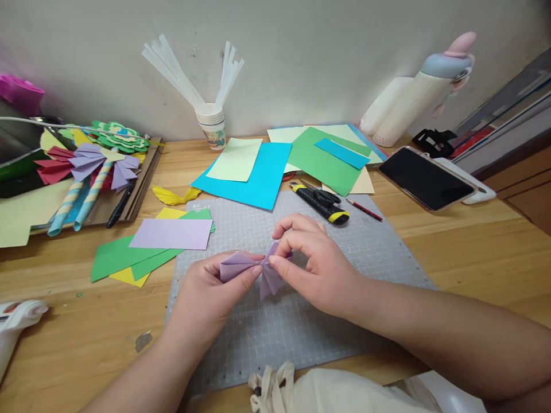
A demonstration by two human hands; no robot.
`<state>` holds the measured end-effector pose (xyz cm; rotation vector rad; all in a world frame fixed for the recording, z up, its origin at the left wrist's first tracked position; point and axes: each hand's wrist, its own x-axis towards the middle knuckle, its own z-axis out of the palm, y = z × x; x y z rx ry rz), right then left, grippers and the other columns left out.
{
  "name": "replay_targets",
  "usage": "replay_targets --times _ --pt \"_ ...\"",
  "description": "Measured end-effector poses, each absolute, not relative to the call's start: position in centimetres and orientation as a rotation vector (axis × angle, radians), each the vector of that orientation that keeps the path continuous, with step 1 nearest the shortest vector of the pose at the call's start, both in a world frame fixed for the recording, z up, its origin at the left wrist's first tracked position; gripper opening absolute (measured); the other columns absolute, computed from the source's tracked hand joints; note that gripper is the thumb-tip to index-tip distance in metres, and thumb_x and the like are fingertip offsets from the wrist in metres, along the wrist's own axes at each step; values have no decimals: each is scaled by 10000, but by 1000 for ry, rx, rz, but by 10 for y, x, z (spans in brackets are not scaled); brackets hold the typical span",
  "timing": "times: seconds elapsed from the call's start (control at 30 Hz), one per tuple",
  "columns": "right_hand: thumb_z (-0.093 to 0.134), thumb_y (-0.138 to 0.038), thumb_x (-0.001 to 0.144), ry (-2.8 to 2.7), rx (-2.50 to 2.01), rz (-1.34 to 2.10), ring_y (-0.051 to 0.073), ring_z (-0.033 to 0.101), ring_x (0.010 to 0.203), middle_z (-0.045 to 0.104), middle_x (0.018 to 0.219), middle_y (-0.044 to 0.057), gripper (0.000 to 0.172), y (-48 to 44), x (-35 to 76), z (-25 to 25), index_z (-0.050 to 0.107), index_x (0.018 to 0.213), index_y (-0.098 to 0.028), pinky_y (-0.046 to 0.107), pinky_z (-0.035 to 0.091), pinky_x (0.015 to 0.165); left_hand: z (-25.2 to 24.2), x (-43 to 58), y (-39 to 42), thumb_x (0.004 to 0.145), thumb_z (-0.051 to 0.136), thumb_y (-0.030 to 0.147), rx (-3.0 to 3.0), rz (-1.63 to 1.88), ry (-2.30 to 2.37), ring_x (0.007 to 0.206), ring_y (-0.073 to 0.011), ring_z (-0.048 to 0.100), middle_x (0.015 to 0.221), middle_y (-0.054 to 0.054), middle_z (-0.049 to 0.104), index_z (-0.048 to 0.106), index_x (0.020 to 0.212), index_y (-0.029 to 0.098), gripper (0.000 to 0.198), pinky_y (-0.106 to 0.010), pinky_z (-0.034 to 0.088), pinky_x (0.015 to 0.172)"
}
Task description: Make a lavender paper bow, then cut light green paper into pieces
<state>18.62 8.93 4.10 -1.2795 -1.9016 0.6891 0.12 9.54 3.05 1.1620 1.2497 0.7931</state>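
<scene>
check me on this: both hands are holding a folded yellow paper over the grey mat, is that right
Not quite: the folded paper is purple, not yellow, as the head view shows. The left hand and right hand do both hold it over the grey mat.

The only marking that can be read is "A3", in small print by the far left corner of the grey cutting mat [344, 252]. Characters just left of it are too small to make out. Print on the paper cup [214, 133] at the far side is blurred, as is the label on the white tool [23, 315] at the near left.
</scene>
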Motion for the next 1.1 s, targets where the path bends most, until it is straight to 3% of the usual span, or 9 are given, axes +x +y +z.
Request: replay_targets --times 0.4,0.53,0.7,0.83,0.93,1.03,1.1 --pt "588 -167 830 -1909 -1264 671 211 549 1013 581 961 37 140 87 182 43 541 702 -199 462 314 908 36 3 92 667 772 371 1249 800 1378 659 -157 628 734 -3 736 739 774 211 195 -238 462 601" --pt "600 -223 856 -1976 -1142 715 235 520 1120 572 1059 71 21 92 189 47 603 876 -219 478 331 976 38 2 95 638 788 366 1195 879 1461 661 -153 607 719 4 720 727 753 208 206 -236 438 601" --pt "457 -273 956 -1974 -761 1053 214 491 1216 566 1209 80 218 114 215 46 627 1090 -241 422 371 1035 40 -5 105 608 805 359 1013 805 1306 669 -142 583 702 2 693 723 745 197 228 -225 412 598" --pt "538 -273 934 -2081 -681 1275 214 459 1266 534 1289 68 220 128 231 48 661 1115 -258 413 386 1035 41 -9 109 624 790 377 966 627 1149 614 -136 558 694 -24 684 730 761 176 250 -227 385 553" --pt "692 -302 841 -2260 -668 1210 188 540 1114 582 1155 61 278 129 234 53 694 1115 -257 352 441 956 40 -10 108 622 788 374 986 538 1102 612 -140 555 686 -28 680 724 750 180 242 -228 383 544" --pt "734 -292 809 -2353 -579 1361 120 605 763 682 899 18 322 127 231 55 710 1124 -228 233 486 692 39 -10 106 635 778 367 1022 464 1078 585 -121 522 660 -16 667 727 754 181 227 -219 353 520" --pt "704 -275 836 -2372 -547 1494 107 619 667 731 839 9 305 125 229 54 709 1136 -217 207 471 610 38 -10 105 639 772 358 1025 449 1076 554 -106 493 632 -2 655 726 742 185 207 -213 329 501"
